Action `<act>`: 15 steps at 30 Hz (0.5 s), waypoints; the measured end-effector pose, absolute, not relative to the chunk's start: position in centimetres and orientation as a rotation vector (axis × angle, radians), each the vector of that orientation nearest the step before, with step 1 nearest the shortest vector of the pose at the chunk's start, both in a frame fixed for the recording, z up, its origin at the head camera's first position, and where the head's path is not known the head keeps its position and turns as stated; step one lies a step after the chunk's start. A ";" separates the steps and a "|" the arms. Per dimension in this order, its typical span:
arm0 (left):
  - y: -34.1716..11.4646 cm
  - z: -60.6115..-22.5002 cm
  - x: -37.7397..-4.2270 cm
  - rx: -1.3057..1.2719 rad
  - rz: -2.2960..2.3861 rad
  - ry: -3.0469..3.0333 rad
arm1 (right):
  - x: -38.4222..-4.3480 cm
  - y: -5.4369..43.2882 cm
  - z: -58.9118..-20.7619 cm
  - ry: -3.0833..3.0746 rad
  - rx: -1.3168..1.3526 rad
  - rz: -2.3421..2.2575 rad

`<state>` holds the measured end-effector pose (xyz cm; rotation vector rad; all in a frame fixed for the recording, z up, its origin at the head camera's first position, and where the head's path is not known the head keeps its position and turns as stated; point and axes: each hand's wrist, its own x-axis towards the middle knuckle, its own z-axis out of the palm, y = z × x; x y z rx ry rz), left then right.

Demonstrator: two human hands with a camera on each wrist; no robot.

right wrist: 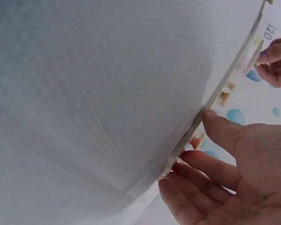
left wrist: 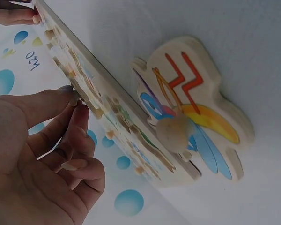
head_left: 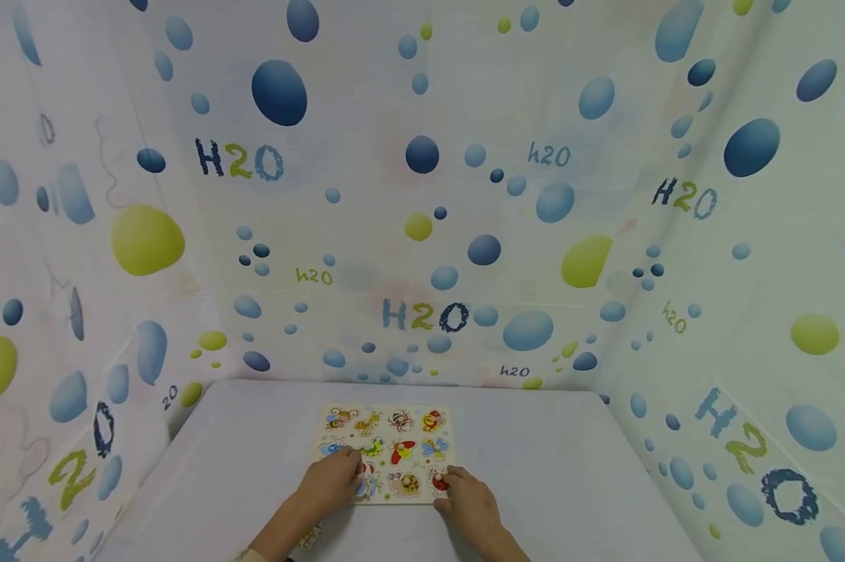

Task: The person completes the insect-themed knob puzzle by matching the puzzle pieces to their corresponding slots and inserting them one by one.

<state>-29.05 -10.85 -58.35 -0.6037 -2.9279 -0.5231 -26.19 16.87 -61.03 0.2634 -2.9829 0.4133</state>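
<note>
A wooden insect puzzle board [head_left: 383,499] lies flat on the table, with rows of knobbed bug pieces. My left hand [head_left: 333,478] is over its left part. In the left wrist view, the thumb and forefinger of that hand [left wrist: 61,140] pinch a small knob. From the right wrist view, a thin puzzle piece [right wrist: 254,58] sits tilted at those fingertips, just off the board; its picture is hidden. My right hand [head_left: 470,503] holds the board's near right corner, thumb on the near edge and fingers [right wrist: 175,194] at the side, beside the ladybird piece [head_left: 438,480].
A loose wooden bug piece [left wrist: 201,108] with a round knob lies on the table before the board's near left edge, partly behind my left forearm in the head view. The white table [head_left: 535,453] is bordered by curtains [head_left: 366,234] printed with bubbles and H2O.
</note>
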 end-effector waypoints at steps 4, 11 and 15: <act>-10.5 -58.6 -29.4 -0.610 -0.509 -2.931 | -26.2 16.9 -61.1 -2.977 0.266 0.411; -9.9 -58.9 -29.8 -0.615 -0.515 -2.957 | -26.2 17.0 -61.1 -2.972 0.269 0.403; -9.7 -59.0 -29.9 -0.624 -0.513 -2.951 | -26.3 17.0 -61.2 -2.968 0.269 0.400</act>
